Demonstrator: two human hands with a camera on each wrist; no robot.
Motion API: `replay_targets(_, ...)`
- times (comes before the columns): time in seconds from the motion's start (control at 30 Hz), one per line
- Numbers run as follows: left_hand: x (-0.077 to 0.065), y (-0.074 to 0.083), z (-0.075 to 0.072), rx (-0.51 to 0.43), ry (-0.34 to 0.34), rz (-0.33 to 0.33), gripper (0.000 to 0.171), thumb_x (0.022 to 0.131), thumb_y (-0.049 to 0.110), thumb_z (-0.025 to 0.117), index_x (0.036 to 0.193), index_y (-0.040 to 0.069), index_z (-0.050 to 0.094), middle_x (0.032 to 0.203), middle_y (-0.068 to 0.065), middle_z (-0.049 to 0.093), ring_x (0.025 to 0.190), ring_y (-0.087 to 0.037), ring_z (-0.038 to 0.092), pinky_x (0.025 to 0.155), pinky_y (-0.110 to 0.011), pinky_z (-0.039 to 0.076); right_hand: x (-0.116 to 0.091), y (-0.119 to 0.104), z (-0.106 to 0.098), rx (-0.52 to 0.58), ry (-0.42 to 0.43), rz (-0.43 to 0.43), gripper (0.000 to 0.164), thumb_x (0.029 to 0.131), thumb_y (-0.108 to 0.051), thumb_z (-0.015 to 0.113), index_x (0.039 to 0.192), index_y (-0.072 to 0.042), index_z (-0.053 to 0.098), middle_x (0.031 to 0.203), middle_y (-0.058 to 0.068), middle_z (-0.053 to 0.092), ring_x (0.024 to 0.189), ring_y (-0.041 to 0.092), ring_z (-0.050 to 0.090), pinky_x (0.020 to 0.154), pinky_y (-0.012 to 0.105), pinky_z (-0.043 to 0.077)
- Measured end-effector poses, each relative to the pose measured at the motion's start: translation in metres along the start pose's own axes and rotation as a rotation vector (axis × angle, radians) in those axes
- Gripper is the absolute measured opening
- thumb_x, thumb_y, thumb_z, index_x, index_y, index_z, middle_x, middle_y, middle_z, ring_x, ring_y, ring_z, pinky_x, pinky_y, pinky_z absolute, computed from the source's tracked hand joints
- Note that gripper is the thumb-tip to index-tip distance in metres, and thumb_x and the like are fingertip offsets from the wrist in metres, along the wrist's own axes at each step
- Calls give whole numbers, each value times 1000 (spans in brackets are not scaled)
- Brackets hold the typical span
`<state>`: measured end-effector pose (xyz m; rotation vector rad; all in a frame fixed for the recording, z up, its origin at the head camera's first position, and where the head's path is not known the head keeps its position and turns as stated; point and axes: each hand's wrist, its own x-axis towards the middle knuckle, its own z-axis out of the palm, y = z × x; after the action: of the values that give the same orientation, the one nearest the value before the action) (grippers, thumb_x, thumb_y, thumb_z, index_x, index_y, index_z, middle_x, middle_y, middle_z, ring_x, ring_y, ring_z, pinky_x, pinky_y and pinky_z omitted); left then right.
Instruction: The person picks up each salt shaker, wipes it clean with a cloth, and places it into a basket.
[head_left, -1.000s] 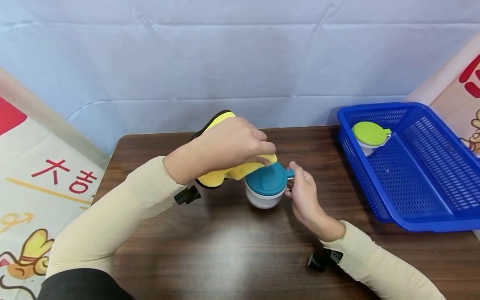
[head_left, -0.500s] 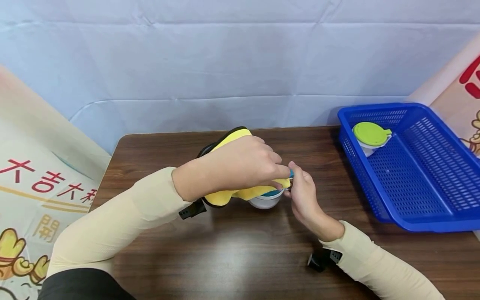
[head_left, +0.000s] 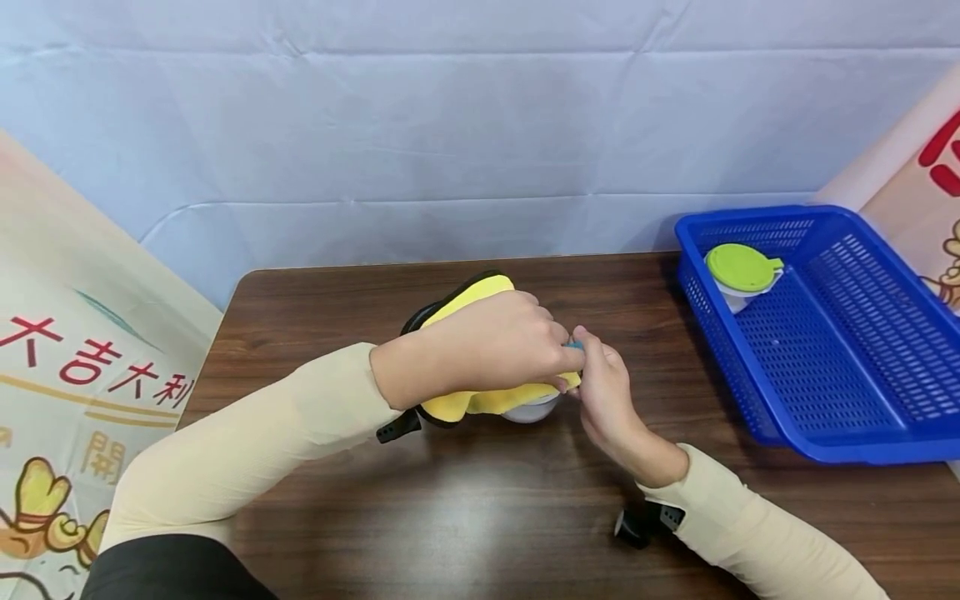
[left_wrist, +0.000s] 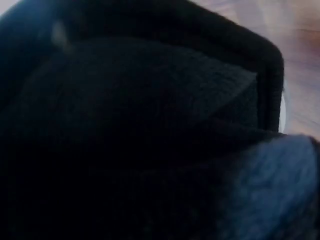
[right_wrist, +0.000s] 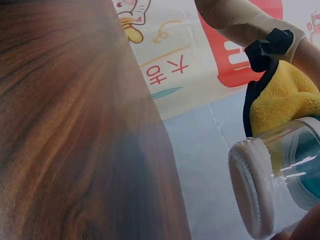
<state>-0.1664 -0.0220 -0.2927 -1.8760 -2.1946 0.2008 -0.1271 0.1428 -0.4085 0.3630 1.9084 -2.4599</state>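
My left hand holds a yellow cloth with black edging over the top of a lidded cup. The cloth and hand hide most of the blue lid; only its tab peeks out between the two hands. My right hand grips the cup at its handle side. In the right wrist view the clear wall and ribbed base of the cup show, with the fluffy cloth against its upper end. Dark, shadowed cloth fills most of the left wrist view.
A blue plastic basket stands on the right of the brown wooden table. Inside it, at the left, sits a similar cup with a green lid. A pale cloth backdrop hangs behind the table.
My left hand has moved right and toward me with the cloth, from the lid's far left edge to over the lid, covering it. The right hand has stayed nearly still.
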Motion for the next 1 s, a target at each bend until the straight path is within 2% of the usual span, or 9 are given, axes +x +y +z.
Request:
replay_targets(0.13, 2, 0, 2, 50, -3, 11, 27, 101, 46, 59, 99, 21, 68, 68, 6, 62, 58, -11, 40, 61, -25, 41, 0, 0, -1, 6, -11, 2, 60, 109, -28, 40, 50, -19, 38, 53, -8, 39, 52, 9, 36, 51, 20, 27)
replay_targets(0.37, 4, -3, 4, 58, -19, 3, 22, 104, 39, 59, 101, 19, 67, 71, 6, 61, 59, -13, 40, 62, -26, 41, 0, 0, -1, 13, -20, 1, 59, 109, -23, 36, 52, -19, 51, 56, -7, 46, 53, 6, 38, 49, 19, 28)
replay_targets(0.73, 3, -8, 7, 87, -1, 16, 19, 105, 33, 58, 104, 17, 68, 77, 5, 65, 63, -13, 57, 65, -26, 44, -2, -1, 0, 21, -14, 25, 57, 110, -25, 37, 56, -19, 53, 60, -6, 45, 56, 8, 38, 52, 20, 29)
replay_targets(1.0, 3, -16, 11, 85, -18, 3, 24, 105, 36, 57, 112, 16, 69, 80, 3, 67, 69, -14, 62, 67, -26, 45, -1, 0, 1, 22, -16, 26, 53, 106, -15, 34, 57, -17, 52, 57, -7, 42, 54, 7, 36, 53, 21, 26)
